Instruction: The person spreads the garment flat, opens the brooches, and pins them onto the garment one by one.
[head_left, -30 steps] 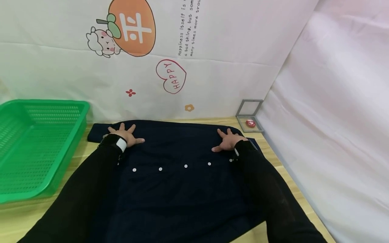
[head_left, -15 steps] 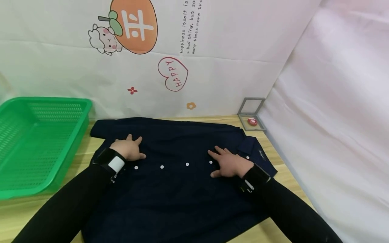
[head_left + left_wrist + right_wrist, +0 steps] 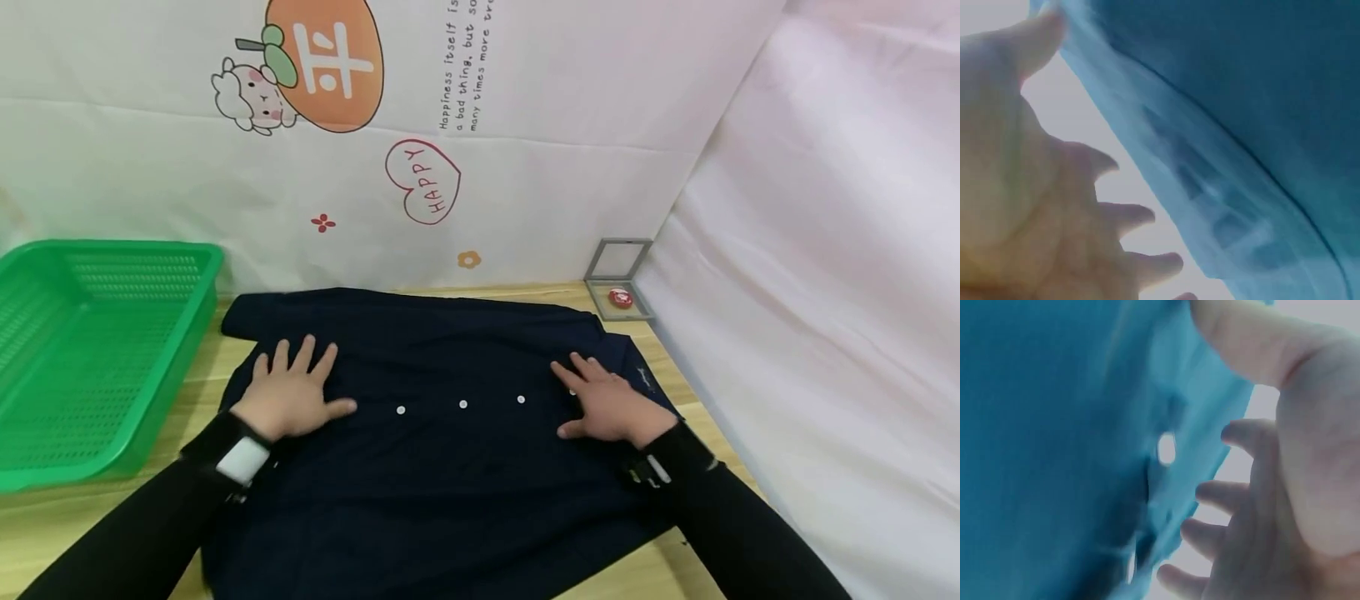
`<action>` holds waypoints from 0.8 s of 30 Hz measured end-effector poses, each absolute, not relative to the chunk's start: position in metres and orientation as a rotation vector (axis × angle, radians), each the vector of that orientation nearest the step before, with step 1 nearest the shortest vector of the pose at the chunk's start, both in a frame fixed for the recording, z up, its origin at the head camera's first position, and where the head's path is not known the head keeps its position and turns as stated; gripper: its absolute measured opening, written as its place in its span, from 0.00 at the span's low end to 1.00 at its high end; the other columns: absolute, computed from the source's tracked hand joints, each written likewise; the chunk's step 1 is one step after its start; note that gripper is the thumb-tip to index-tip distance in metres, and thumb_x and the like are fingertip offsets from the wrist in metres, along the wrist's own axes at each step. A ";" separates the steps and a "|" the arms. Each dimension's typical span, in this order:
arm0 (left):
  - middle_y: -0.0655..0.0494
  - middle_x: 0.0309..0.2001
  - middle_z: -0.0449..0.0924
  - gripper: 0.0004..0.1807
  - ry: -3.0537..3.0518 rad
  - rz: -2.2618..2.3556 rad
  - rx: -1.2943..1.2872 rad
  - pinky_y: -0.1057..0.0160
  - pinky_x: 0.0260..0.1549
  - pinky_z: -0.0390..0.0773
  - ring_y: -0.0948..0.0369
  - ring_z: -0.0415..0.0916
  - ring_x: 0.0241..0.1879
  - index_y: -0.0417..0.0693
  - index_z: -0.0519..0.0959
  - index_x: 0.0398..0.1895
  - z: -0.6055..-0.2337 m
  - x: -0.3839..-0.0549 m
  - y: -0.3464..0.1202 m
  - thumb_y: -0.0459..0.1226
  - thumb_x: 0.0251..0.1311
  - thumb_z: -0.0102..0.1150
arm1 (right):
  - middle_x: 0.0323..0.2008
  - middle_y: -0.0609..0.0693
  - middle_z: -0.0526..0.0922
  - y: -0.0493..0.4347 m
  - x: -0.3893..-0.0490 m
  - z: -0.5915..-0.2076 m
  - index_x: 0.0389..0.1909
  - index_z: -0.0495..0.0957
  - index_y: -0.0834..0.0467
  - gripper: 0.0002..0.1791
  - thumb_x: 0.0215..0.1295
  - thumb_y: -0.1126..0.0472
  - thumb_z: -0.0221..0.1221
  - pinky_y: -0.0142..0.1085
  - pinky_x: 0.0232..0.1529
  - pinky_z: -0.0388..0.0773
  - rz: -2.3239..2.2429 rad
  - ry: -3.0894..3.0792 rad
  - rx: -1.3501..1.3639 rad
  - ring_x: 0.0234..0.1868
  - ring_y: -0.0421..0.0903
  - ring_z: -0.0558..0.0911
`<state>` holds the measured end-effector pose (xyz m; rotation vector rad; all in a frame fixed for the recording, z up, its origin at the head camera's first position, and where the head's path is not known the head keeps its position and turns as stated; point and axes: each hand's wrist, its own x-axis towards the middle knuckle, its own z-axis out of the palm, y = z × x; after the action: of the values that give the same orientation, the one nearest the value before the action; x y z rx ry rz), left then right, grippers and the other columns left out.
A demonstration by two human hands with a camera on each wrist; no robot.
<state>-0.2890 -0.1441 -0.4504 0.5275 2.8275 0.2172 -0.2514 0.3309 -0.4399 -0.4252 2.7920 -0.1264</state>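
Observation:
A dark navy button-up shirt [image 3: 450, 475] lies spread flat, its row of white buttons running across the middle. Over its left part my left hand [image 3: 288, 396] is spread, palm down, fingers straight and apart. My right hand [image 3: 611, 404] is over the right part near the collar, fingers extended, partly covering one button. Neither hand grips the cloth. In the left wrist view the shirt [image 3: 1260, 112] looks blue beside the spread fingers. In the right wrist view a white button [image 3: 1167, 449] shows close to the right fingers.
A green plastic basket [image 3: 212, 283] stands to the left of the shirt on the wooden table [image 3: 161, 533]. At the back right corner sits an opened clear case [image 3: 618, 282] with a small red item [image 3: 620, 297] in it. White cloth walls rise behind and to the right.
Both hands have drawn back toward the body from the shirt's far edge. In the last half second they have moved apart, left hand leftward and right hand rightward.

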 end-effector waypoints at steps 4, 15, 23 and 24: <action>0.28 0.75 0.43 0.60 2.723 0.175 0.604 0.24 0.60 0.43 0.21 0.38 0.67 0.48 0.55 0.79 -0.449 -0.256 -0.156 0.72 0.49 0.60 | 0.76 0.67 0.44 0.371 -0.249 -0.430 0.79 0.48 0.58 0.52 0.63 0.46 0.67 0.67 0.65 0.51 -0.263 2.782 -0.405 0.74 0.70 0.45; 0.31 0.76 0.38 0.70 2.622 0.263 0.620 0.26 0.60 0.30 0.23 0.34 0.69 0.51 0.53 0.80 -0.456 -0.247 -0.183 0.70 0.32 0.71 | 0.75 0.69 0.49 0.419 -0.255 -0.427 0.77 0.56 0.58 0.52 0.55 0.59 0.73 0.62 0.62 0.61 -0.338 2.596 -0.315 0.71 0.72 0.53; 0.31 0.75 0.48 0.62 2.700 0.214 0.722 0.24 0.59 0.39 0.23 0.42 0.68 0.52 0.60 0.78 -0.458 -0.215 -0.184 0.74 0.40 0.62 | 0.73 0.66 0.57 0.415 -0.267 -0.429 0.73 0.63 0.64 0.38 0.63 0.68 0.66 0.61 0.62 0.63 -0.202 2.779 -0.510 0.70 0.69 0.58; 0.32 0.75 0.46 0.64 2.660 0.221 0.721 0.24 0.59 0.40 0.23 0.41 0.68 0.53 0.59 0.78 -0.459 -0.210 -0.185 0.74 0.37 0.64 | 0.74 0.65 0.55 0.415 -0.269 -0.430 0.74 0.62 0.63 0.39 0.63 0.68 0.66 0.60 0.62 0.63 -0.189 2.762 -0.517 0.71 0.68 0.57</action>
<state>-0.2101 -0.1847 -0.4587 0.7209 2.6604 0.2209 -0.2689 0.4151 -0.4303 -0.5167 2.7624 -0.1891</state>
